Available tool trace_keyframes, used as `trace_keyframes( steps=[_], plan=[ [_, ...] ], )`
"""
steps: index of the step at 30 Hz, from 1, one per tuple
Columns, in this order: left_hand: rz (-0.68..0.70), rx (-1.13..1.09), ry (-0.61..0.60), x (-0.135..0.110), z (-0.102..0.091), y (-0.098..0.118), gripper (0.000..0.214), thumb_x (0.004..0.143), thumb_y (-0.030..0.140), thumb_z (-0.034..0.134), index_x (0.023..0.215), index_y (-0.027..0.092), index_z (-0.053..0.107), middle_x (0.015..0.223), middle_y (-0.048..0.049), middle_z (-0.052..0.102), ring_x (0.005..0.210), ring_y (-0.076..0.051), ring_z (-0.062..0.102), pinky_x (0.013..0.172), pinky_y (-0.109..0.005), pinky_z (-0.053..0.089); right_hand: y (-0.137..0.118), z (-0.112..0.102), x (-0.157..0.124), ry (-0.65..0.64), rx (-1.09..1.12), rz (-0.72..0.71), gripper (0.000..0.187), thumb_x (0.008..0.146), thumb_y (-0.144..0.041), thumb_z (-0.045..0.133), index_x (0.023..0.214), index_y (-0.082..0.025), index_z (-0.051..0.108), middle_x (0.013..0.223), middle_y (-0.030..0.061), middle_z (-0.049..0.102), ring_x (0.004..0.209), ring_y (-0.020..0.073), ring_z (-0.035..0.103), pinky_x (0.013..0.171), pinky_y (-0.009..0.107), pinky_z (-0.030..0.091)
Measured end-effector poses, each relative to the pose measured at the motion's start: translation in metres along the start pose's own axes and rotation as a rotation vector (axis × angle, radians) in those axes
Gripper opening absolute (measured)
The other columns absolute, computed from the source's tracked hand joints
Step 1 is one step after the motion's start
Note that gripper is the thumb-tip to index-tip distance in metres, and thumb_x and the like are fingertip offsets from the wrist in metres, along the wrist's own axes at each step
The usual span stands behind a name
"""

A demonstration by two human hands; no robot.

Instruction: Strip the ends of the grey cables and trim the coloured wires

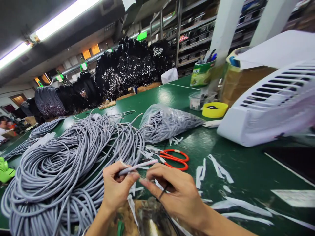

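Observation:
My left hand [115,186] is closed in a pinch on the end of a grey cable [141,165] that sticks out to the right. My right hand [176,193] is closed too, its fingertips meeting the left thumb at the cable; what it pinches is too small to name. A black band sits on one right finger. Both hands hover over the green table [246,170], right beside a big coil of grey cables [66,164].
Red-handled scissors [176,159] lie just beyond my hands. White paper strips [219,170] litter the table. A clear bag of grey cable pieces [167,123], a yellow tape roll [214,109], a white fan [275,105] and black cable bundles [130,67] stand further back.

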State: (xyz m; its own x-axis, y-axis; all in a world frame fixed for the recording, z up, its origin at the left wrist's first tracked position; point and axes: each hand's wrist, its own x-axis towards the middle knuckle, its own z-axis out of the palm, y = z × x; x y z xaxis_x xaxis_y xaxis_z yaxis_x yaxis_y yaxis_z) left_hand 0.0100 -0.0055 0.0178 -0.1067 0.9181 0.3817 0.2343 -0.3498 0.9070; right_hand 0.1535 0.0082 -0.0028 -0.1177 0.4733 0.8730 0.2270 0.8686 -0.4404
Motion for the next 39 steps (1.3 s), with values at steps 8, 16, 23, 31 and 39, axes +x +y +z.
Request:
trace_keyframes(
  steps=[8,16,23,31,39],
  plan=[
    [-0.094,0.059,0.051,-0.002,0.008,0.001,0.022,0.059,0.027,0.068,0.049,0.010,0.059,0.042,0.0048,0.039,0.042,-0.005,0.029,0.039,-0.018,0.024,-0.003,-0.002,0.003,-0.175,0.111,-0.038,0.018,0.080,-0.018,0.051,0.063,-0.019,0.048,0.050,-0.0042,0.045,0.044,0.0082,0.040,0.042,0.020,0.034],
    [-0.033,0.018,0.423,0.017,-0.012,-0.008,0.027,0.065,0.029,0.064,0.049,0.014,0.049,0.044,0.0081,0.031,0.041,-0.004,0.024,0.038,-0.016,0.023,-0.004,0.008,-0.015,-0.212,0.151,-0.243,0.023,0.082,-0.018,0.050,0.061,-0.022,0.041,0.048,-0.0063,0.045,0.041,0.0068,0.041,0.043,0.021,0.031],
    [0.032,0.094,0.220,-0.006,0.014,-0.002,0.018,0.063,0.026,0.067,0.052,0.012,0.062,0.044,0.0021,0.050,0.042,-0.008,0.040,0.039,-0.017,0.034,0.002,0.010,-0.004,0.005,-0.015,0.196,0.017,0.073,-0.025,0.060,0.083,-0.019,0.047,0.061,-0.0049,0.050,0.035,0.0042,0.034,0.030,0.018,0.027],
    [0.131,0.169,0.214,-0.008,0.010,-0.008,0.017,0.065,0.026,0.067,0.055,0.013,0.068,0.044,0.0001,0.056,0.039,-0.008,0.041,0.037,-0.017,0.033,-0.003,0.007,-0.005,0.023,-0.024,0.137,0.011,0.080,-0.014,0.048,0.081,-0.018,0.058,0.058,-0.0014,0.060,0.039,0.0073,0.049,0.036,0.018,0.037],
    [0.074,0.116,0.206,-0.007,0.009,-0.004,0.020,0.065,0.027,0.065,0.052,0.012,0.066,0.041,0.0023,0.049,0.039,-0.007,0.035,0.036,-0.017,0.030,0.003,0.006,0.001,-0.026,0.157,0.382,0.023,0.082,-0.027,0.046,0.067,-0.015,0.060,0.049,0.0006,0.060,0.038,0.0096,0.051,0.036,0.018,0.040]
  ],
)
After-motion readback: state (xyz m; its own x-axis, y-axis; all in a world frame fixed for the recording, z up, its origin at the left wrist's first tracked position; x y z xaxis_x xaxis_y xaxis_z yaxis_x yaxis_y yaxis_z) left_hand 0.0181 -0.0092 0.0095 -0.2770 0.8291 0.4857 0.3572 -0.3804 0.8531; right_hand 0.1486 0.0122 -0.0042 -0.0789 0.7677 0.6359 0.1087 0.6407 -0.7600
